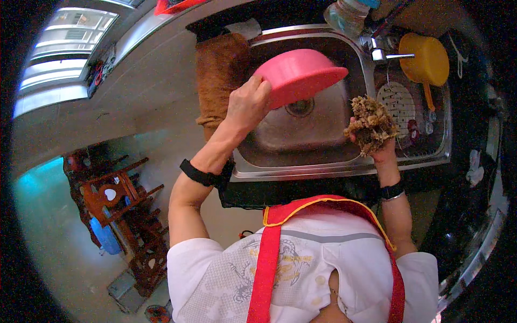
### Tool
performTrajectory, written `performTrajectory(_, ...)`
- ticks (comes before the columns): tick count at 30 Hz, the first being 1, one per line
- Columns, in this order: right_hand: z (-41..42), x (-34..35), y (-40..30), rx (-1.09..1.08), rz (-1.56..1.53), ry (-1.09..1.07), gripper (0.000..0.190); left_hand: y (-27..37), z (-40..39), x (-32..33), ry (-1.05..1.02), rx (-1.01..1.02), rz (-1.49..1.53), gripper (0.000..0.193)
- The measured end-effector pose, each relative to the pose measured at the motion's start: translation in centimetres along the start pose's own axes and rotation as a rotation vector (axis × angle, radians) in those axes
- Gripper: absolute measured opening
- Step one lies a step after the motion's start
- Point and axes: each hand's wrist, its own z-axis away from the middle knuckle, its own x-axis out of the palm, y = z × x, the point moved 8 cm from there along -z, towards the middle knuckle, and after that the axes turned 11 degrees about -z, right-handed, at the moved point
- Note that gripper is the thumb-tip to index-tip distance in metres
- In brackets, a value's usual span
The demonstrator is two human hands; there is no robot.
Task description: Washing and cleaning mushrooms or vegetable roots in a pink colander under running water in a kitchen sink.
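Observation:
In my left hand is the rim of a pink plastic basin, tipped on its side above the steel sink bowl. What the basin holds, if anything, is hidden. My right hand grips a clump of brown, frilly material, possibly fungus or seaweed, raised over the right side of the sink. Below the basin a round drain shows in the bowl's floor.
A chrome faucet stands at the back beside a yellow handled pan. The drainboard holds a pale perforated plate. A large clear container sits behind the sink. Brown cloth lies at its left edge. Wooden furniture stands farther left.

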Motion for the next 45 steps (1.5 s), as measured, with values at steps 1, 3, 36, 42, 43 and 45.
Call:
performTrajectory(1, 0.0, -0.3, -0.2, -0.007, 0.020, 0.000, 0.063, 0.1, -0.1, -0.1, 0.023, 0.010, 0.004, 0.017)
performTrajectory(3, 0.0, -0.5, -0.5, -0.023, 0.037, 0.002, 0.063, -0.3, -0.3, 0.1, -0.033, -0.038, -0.034, 0.015)
performTrajectory(36, -1.5, -2.9, -3.3, -0.104, 0.143, -0.026, 0.058, -5.2, 12.3, 23.6, -0.907, -0.607, 0.088, 0.038)
performTrajectory(42, -1.9, -2.9, -2.9, -0.050, 0.139, -0.032, 0.053, -2.8, 8.6, 22.6, -0.613, -0.948, 0.967, 0.035)
performTrajectory(43, -2.0, -2.7, -2.6, -0.025, 0.121, -0.038, 0.052, -1.8, 8.3, 23.0, -0.626, -0.974, 1.104, 0.034)
performTrajectory(45, -2.4, -2.4, -1.6, 0.050, 0.103, -0.080, 0.051, 0.2, 7.4, 23.7, -0.647, -1.018, 1.379, 0.033)
